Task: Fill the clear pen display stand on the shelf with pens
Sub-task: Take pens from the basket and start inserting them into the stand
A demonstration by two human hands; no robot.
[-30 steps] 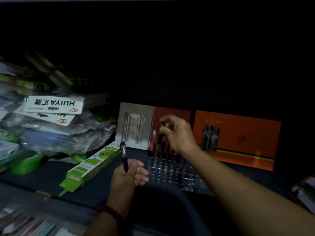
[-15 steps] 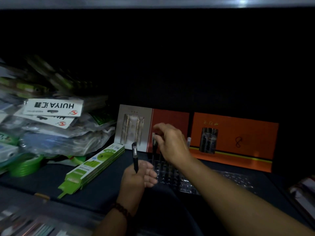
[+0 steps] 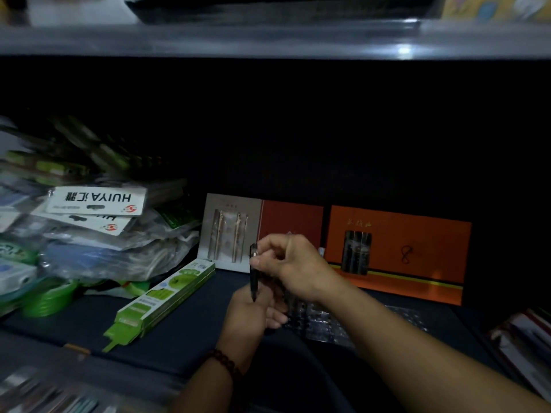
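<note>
Starting from the left, a pile of plastic packs (image 3: pixel 113 251) lies on the shelf (image 3: pixel 193 338), then a green box (image 3: pixel 167 299) placed diagonally. The left hand (image 3: pixel 250 317) is curled at the lower tip of the black pen (image 3: pixel 253 275); whether it grips, I cannot tell. The right hand (image 3: pixel 289 263) pinches the upright pen near its top. Both hands and the right forearm hide part of the clear stand (image 3: pixel 325 323), which sits before the orange cards (image 3: pixel 417 251).

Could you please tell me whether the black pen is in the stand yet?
Out: the pen is upright, right hand pinching its top, left hand holding its lower end, beside the stand.
</note>
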